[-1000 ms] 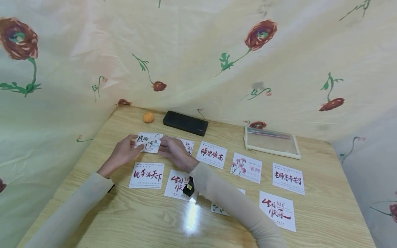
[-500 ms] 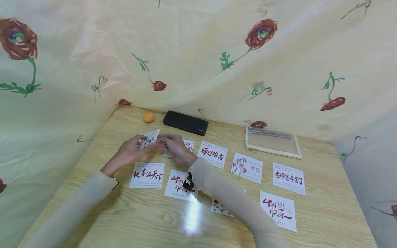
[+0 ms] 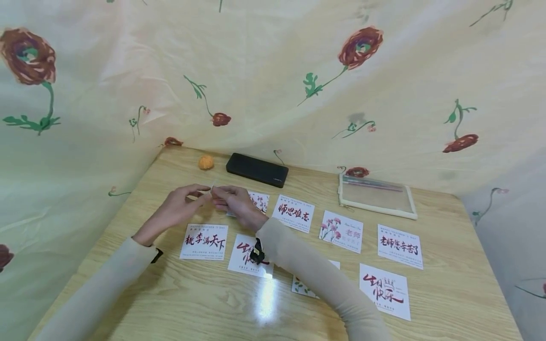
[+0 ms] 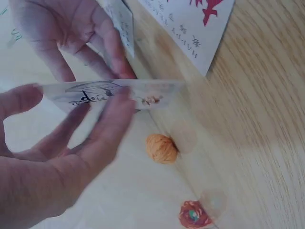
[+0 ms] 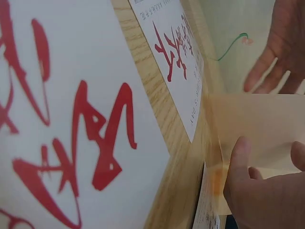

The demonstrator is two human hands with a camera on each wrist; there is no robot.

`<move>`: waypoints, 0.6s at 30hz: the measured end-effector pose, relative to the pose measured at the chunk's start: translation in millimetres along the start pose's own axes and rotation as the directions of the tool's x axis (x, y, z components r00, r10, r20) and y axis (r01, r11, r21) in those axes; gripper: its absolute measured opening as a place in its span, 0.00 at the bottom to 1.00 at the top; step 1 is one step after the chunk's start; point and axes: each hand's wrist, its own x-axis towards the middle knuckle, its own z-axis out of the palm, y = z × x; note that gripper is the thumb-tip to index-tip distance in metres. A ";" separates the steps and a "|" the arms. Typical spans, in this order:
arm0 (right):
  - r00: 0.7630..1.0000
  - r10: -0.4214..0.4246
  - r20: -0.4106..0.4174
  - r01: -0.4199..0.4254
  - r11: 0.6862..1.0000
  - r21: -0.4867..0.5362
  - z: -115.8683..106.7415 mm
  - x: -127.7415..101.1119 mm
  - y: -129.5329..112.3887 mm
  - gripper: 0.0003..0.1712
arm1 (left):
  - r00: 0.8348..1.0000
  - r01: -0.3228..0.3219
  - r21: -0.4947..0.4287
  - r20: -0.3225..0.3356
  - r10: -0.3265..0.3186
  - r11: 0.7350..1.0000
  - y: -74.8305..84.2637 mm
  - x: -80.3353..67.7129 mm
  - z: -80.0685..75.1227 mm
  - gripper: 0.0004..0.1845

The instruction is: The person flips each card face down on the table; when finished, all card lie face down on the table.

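Observation:
Between both hands is a white greeting card (image 4: 150, 89), turned almost edge-on in the head view and raised over the table's far left part. Black brush script and a faint picture show on its face in the left wrist view, while the right wrist view has its plain pale back. My left hand (image 3: 176, 208) holds the card, fingers spread over the printed face and thumb at its edge. Opposite it, my right hand (image 3: 240, 203) pinches the card, with fingertips against the back. A card with pink blossoms (image 3: 259, 201) lies partly hidden behind the right hand.
Several cards lie in rows on the wooden table (image 3: 183, 293), among them a red-script card (image 3: 204, 242) and a carnation card (image 3: 340, 232). Along the back are an orange ball (image 3: 206, 162), a black case (image 3: 257, 169) and a white-edged clear pouch (image 3: 377, 195). Flowered cloth (image 3: 264, 85) hangs behind.
The card has turned from facing the head camera with its script readable to nearly edge-on. Both hands have drawn closer together around it. The cards on the table stay put.

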 end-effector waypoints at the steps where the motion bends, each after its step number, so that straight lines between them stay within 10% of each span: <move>1: 1.000 0.007 -0.003 -0.007 1.000 -0.003 0.2 0.6 0.2 0.28 | 1.000 -0.014 -0.016 -0.019 0.013 1.000 0.7 0.0 -0.8 0.28; 10: 0.996 0.029 -0.086 -0.038 0.994 -0.100 0.6 -1.1 -2.1 0.52 | 0.982 -0.115 -0.178 -0.168 0.085 0.977 4.7 -0.9 -10.6 0.19; 18: 0.978 -0.051 -0.204 0.029 0.994 -0.107 -5.1 1.9 -0.6 0.31 | 0.969 -0.097 -0.238 -0.242 0.037 0.966 -3.5 -1.3 -20.4 0.20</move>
